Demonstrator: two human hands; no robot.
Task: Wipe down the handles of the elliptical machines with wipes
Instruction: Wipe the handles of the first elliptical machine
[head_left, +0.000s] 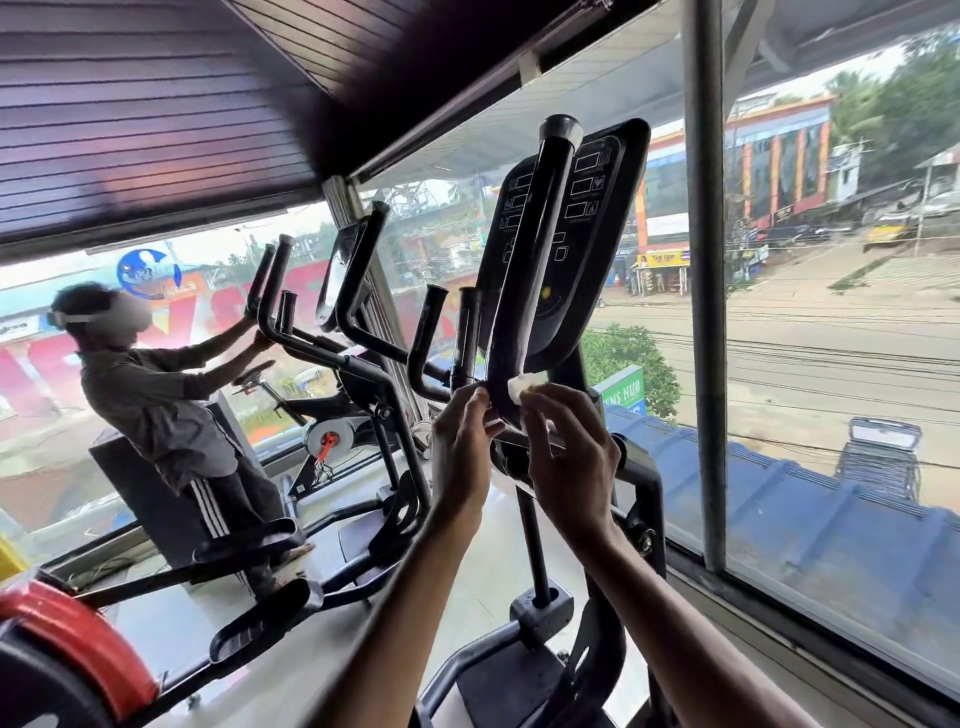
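Fingers (540, 402) of the right hand (571, 457) pinched a small white wipe (522, 387) and pressed it on the low bend of the long black handle (530, 249) of the near elliptical machine (540, 608). The left hand (462, 447) curled its fingers round the same bend from the other side. Behind the handle stood the dark console (597, 218) (right by the big window (831, 312)).

— What sort of place is this?
— A gym. Black elliptical machines (363, 358) stand in a row along the window wall (704, 260), with an exercise bike (332, 436) at centre left and a red weight plate (78, 639) at lower left.
— Street level?
— No, an upper floor: the road (831, 332) lies below at right.
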